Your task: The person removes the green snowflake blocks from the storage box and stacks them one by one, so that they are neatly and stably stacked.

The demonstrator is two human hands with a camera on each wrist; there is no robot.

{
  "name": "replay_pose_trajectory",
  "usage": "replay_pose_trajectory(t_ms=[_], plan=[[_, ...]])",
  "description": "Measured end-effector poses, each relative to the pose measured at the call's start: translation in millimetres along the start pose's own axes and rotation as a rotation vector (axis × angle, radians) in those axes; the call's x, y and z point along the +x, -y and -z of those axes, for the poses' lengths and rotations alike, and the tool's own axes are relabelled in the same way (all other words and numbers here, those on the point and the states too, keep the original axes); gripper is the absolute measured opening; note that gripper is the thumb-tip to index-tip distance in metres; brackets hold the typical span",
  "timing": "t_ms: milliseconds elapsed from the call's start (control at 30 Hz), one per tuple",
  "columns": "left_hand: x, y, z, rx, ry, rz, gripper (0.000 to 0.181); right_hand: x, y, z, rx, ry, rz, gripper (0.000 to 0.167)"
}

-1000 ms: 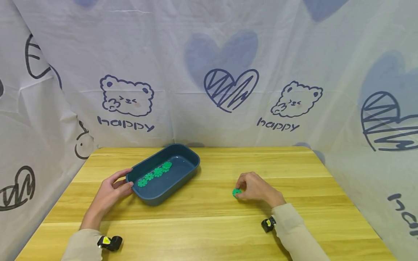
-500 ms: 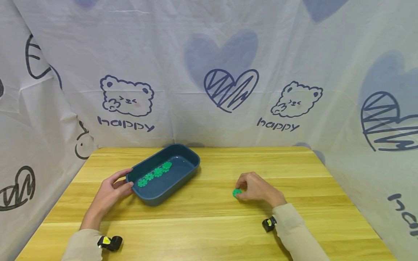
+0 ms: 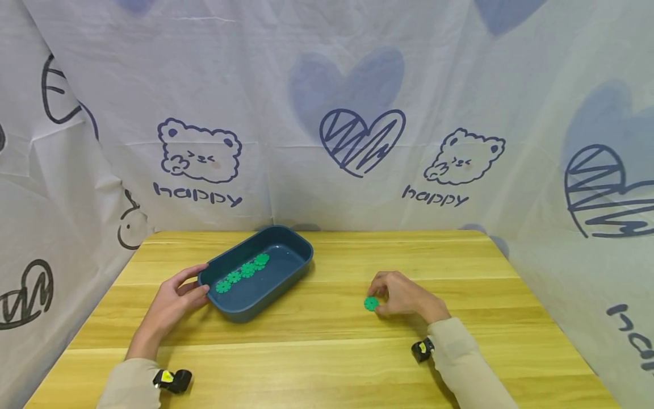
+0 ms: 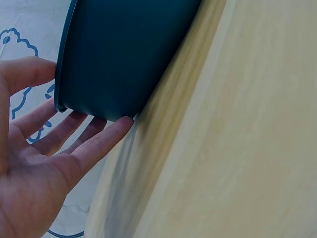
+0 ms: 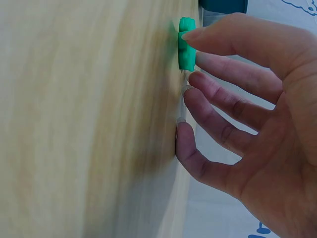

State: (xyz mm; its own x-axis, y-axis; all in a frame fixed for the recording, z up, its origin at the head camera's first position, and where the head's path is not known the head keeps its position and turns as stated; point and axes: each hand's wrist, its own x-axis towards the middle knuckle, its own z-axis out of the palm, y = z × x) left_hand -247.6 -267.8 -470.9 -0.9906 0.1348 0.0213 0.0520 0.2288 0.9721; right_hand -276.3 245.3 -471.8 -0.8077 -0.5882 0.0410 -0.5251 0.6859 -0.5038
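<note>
My left hand (image 3: 171,304) rests against the near-left end of a dark blue box (image 3: 287,287), fingers spread. In the left wrist view the thumb of my left hand (image 4: 44,153) touches the rim and the fingertips touch the box's outer wall (image 4: 119,54). Several green toothed discs (image 3: 233,276) lie in a row inside the box. Right of it, my right hand (image 3: 406,296) pinches a green toothed piece (image 3: 370,304) low over the table. The right wrist view has the green piece (image 5: 186,47) edge-on between thumb and index finger of my right hand (image 5: 252,99), other fingers curled loosely.
The wooden table (image 3: 327,369) reaches back to a white cloth (image 3: 276,170) printed with hearts, bears and lettering. Another cloth side hangs at each side of the table. A black wrist camera (image 3: 174,381) sits on my left wrist, another (image 3: 422,350) on my right.
The green piece in my right hand has turned slightly, and more of its face shows in the head view. My left hand and the box have not moved.
</note>
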Motion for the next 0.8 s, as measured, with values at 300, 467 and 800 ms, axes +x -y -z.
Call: replay_pose_trajectory(t_ms=[300,467,800], plan=[[1.0,0.5,0.3,-0.005,-0.004,0.009,0.064,-1.2,1.9,-1.7,0.051,0.0,-0.03,0.017],[0.5,0.1,0.1,-0.007,-0.006,-0.004,0.064,-0.1,1.2,-3.2,0.053,-0.011,-0.036,0.017],[-1.7,-0.8,-0.1,0.012,-0.004,-0.008,0.063,2.4,0.9,-3.7,0.043,0.009,-0.01,0.021]])
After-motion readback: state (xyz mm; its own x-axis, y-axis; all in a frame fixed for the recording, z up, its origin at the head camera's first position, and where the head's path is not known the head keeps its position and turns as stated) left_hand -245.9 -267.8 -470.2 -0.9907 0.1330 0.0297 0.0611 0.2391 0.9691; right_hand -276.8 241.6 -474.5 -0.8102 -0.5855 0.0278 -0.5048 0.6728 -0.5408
